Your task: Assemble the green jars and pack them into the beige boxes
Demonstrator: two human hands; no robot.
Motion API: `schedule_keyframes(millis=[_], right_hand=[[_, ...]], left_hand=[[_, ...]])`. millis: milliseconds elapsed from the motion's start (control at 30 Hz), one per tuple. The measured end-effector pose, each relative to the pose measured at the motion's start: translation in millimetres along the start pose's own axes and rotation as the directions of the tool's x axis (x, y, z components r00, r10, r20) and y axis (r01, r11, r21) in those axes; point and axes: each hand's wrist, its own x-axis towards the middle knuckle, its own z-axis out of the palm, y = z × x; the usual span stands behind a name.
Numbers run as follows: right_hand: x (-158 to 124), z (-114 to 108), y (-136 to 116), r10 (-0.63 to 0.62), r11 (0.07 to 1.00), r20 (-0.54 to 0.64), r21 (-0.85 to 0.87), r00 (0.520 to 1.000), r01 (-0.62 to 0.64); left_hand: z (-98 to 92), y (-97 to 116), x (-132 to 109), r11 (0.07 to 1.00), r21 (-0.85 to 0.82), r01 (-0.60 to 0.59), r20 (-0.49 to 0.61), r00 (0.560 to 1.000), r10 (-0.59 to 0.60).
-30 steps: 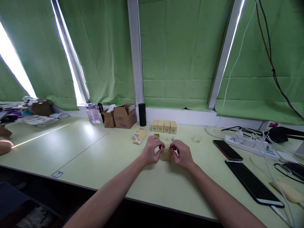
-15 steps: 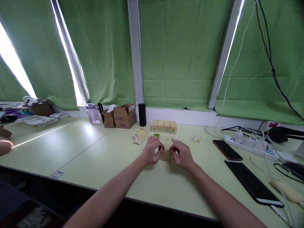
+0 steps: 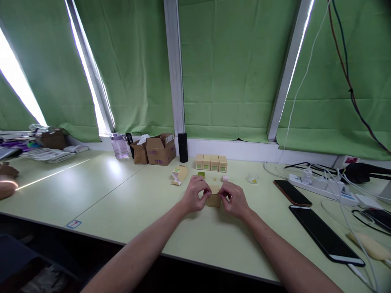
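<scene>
A small kraft cardboard box (image 3: 214, 200) stands on the table between my two hands. My left hand (image 3: 195, 194) pinches its upper left edge with thumb and forefinger. On the other side, my right hand (image 3: 234, 199) grips the upper right edge in the same way. Just beyond them lie a green piece (image 3: 201, 174), a tiny yellowish piece (image 3: 214, 179) and a pale pink piece (image 3: 225, 178). An opened carton (image 3: 179, 175) rests on its side to the left. Several small boxes (image 3: 211, 162) with green labels form a row farther back.
A clear dish (image 3: 253, 178) sits to the right, before two phones (image 3: 326, 232) and a power strip (image 3: 324, 189) with cables. Cardboard boxes (image 3: 161, 149), a black cylinder (image 3: 182, 147) and a bottle (image 3: 119, 145) stand at the back. Another person's hand (image 3: 6, 183) shows far left.
My hands stay almost in place on the small box, whose top edge has shifted slightly. The other person's hand at the far left has moved a little.
</scene>
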Motion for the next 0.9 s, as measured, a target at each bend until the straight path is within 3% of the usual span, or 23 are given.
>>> schedule_keyframes(millis=[300, 467, 600, 900], right_hand=[[0.4, -2.9, -0.7, 0.011, 1.0, 0.03, 0.015, 1.0, -0.011], [-0.7, -10.0, 3.8, 0.068, 0.998, 0.099, -0.002, 0.993, -0.068], [-0.8, -13.2, 10.0, 0.102, 0.995, 0.123, -0.026, 0.987, -0.1], [5.3, -10.4, 20.9, 0.308, 0.922, 0.01, -0.25, 0.951, -0.296]], left_hand=[[3.4, -1.9, -0.3, 1.0, -0.015, 0.019, -0.057, 0.998, -0.02], [10.1, -7.4, 0.6, 0.968, 0.018, 0.25, -0.082, 0.965, -0.248], [11.7, -11.3, 2.8, 0.912, 0.057, 0.405, -0.01, 0.914, -0.405], [8.5, -10.0, 5.6, 0.903, 0.084, 0.421, -0.024, 0.907, -0.421]])
